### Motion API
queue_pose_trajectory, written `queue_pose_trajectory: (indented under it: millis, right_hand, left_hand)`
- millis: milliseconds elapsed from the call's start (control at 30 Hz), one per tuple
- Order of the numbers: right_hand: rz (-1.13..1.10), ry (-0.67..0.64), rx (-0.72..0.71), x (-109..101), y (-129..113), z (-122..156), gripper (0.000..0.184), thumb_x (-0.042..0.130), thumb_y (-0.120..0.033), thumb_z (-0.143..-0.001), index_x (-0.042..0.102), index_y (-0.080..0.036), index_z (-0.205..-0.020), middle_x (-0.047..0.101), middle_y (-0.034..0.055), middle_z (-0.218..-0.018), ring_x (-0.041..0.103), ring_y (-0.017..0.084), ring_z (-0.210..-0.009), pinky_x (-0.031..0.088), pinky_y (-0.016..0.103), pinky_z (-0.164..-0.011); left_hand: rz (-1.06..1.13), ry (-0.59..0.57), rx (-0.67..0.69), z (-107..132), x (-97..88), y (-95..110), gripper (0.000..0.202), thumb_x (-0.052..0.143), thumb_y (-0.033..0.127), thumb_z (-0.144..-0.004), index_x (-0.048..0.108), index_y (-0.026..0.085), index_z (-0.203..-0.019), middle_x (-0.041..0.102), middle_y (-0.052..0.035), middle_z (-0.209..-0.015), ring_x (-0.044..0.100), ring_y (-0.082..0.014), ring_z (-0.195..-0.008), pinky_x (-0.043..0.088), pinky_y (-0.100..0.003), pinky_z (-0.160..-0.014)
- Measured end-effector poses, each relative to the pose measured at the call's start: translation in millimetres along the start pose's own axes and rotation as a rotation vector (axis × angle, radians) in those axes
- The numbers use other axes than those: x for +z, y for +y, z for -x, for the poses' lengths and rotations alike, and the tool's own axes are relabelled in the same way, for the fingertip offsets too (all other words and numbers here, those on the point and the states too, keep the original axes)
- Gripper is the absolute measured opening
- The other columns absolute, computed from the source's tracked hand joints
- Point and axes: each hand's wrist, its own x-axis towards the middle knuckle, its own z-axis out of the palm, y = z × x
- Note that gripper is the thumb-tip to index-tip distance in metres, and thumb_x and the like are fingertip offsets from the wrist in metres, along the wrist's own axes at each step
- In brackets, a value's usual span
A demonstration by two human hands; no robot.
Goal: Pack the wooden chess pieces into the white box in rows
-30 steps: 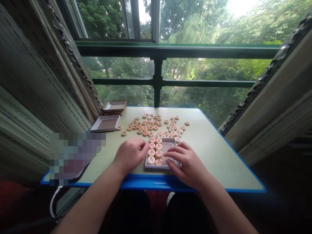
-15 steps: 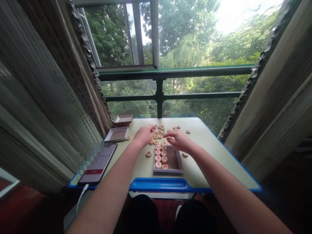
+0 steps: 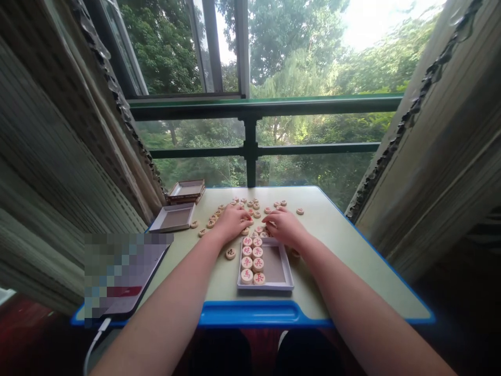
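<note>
Among loose round Chinese chess pieces (image 3: 256, 214), my left hand (image 3: 234, 224) reaches over the table with its fingers pinched on a red-marked piece (image 3: 249, 221). Opposite it, my right hand (image 3: 284, 227) hovers just beyond the box's far edge, its fingers curved and apart, with nothing seen in them. Below both hands lies a shallow open box (image 3: 276, 263). Two columns of red-marked pieces (image 3: 258, 263) fill its left part, characters facing up. A dark-marked piece (image 3: 230, 253) rests left of the box, and another piece is partly hidden under my right wrist.
An empty box half (image 3: 172, 216) lies at the table's left, with stacked box parts (image 3: 187, 190) behind it. A phone (image 3: 136, 284) with a white cable (image 3: 96, 337) sits at the front left. A blue pencil groove (image 3: 250, 314) runs along the front edge. Curtains flank the window.
My left hand has moved a little nearer, uncovering dark-marked pieces on its left. My right hand stays close to the same pieces. The camera view has tilted and come nearer the table.
</note>
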Motion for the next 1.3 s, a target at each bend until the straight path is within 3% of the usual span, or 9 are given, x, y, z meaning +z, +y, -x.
queue_pose_trajectory:
  millis: [233, 367, 600, 767, 967, 1100, 1200, 1300]
  right_hand:
    - [-0.038, -0.017, -0.01, 2.3, -0.6, 0.2, 0.023, 0.052, -0.02, -0.08, 0.073, -0.02, -0.092, 0.071, 0.0054, -0.093, 0.053, 0.022, -0.092, 0.04, 0.033, -0.086]
    - [-0.066, -0.029, -0.005, -1.0, -0.9, 0.6, 0.024, 0.053, -0.02, -0.079, 0.073, -0.02, -0.091, 0.071, 0.0044, -0.092, 0.053, 0.022, -0.091, 0.04, 0.033, -0.087]
    - [-0.156, -0.093, -0.026, -8.7, -7.6, 1.8, 0.025, 0.052, -0.023, -0.079, 0.075, -0.025, -0.086, 0.071, 0.0024, -0.091, 0.052, 0.023, -0.093, 0.039, 0.033, -0.084]
    - [-0.106, -0.093, 0.05, -3.1, -4.5, -0.3, 0.024, 0.053, -0.025, -0.078, 0.074, -0.026, -0.088, 0.072, 0.0016, -0.085, 0.052, 0.024, -0.091, 0.04, 0.033, -0.08]
    - [-0.104, -0.058, 0.093, 0.9, -2.1, -2.5, 0.022, 0.057, -0.032, -0.077, 0.074, -0.025, -0.089, 0.072, 0.0026, -0.087, 0.053, 0.025, -0.093, 0.041, 0.032, -0.08]
    - [-0.123, -0.045, 0.136, -0.5, -6.6, -1.5, 0.021, 0.057, -0.033, -0.076, 0.074, -0.027, -0.086, 0.072, 0.0016, -0.087, 0.053, 0.026, -0.095, 0.041, 0.033, -0.079]
    - [-0.128, -0.05, 0.135, -1.1, -7.6, -1.0, 0.02, 0.056, -0.027, -0.076, 0.075, -0.027, -0.082, 0.072, 0.0009, -0.083, 0.054, 0.025, -0.093, 0.041, 0.032, -0.08]
    - [-0.131, -0.035, 0.137, -0.2, -6.0, -1.6, 0.02, 0.056, -0.028, -0.076, 0.075, -0.026, -0.081, 0.072, 0.0012, -0.083, 0.054, 0.024, -0.092, 0.041, 0.031, -0.078]
  left_hand:
    - [-0.045, 0.008, -0.034, -4.3, 3.8, 4.8, 0.029, 0.049, 0.034, -0.084, 0.071, 0.022, -0.1, 0.065, -0.007, -0.105, 0.053, -0.0248, -0.1, 0.041, -0.039, -0.095]
    - [-0.076, 0.081, -0.119, -5.7, -1.5, -4.7, 0.036, 0.043, 0.016, -0.083, 0.066, 0.022, -0.111, 0.063, -0.0052, -0.116, 0.051, -0.0234, -0.11, 0.039, -0.034, -0.099]
    - [0.053, -0.061, -0.327, -2.7, -12.0, -18.2, 0.052, 0.043, 0.001, -0.071, 0.065, 0.021, -0.114, 0.067, -0.0056, -0.111, 0.061, -0.0188, -0.1, 0.045, -0.023, -0.086]
    - [0.02, -0.048, -0.252, -3.2, -12.1, -16.7, 0.049, 0.043, 0.003, -0.073, 0.065, 0.02, -0.114, 0.069, -0.0056, -0.107, 0.062, -0.0192, -0.098, 0.046, -0.023, -0.084]
    - [-0.001, 0.055, -0.321, -4.7, -7.5, -25.2, 0.042, 0.042, 0.014, -0.081, 0.062, 0.022, -0.117, 0.065, -0.0066, -0.115, 0.059, -0.0209, -0.106, 0.044, -0.027, -0.09]
    - [-0.004, -0.011, -0.211, -7.0, -0.9, -23.9, 0.037, 0.04, 0.028, -0.087, 0.061, 0.025, -0.118, 0.059, -0.004, -0.125, 0.053, -0.0209, -0.116, 0.039, -0.03, -0.097]
    - [-0.036, -0.067, -0.185, -8.6, 1.6, -19.5, 0.034, 0.039, 0.03, -0.088, 0.064, 0.03, -0.111, 0.061, -0.0014, -0.124, 0.051, -0.0213, -0.118, 0.032, -0.036, -0.103]
    - [-0.062, -0.046, -0.197, -8.5, 0.9, -16.7, 0.029, 0.04, 0.032, -0.088, 0.067, 0.03, -0.099, 0.065, -0.001, -0.116, 0.053, -0.0235, -0.115, 0.018, -0.048, -0.107]
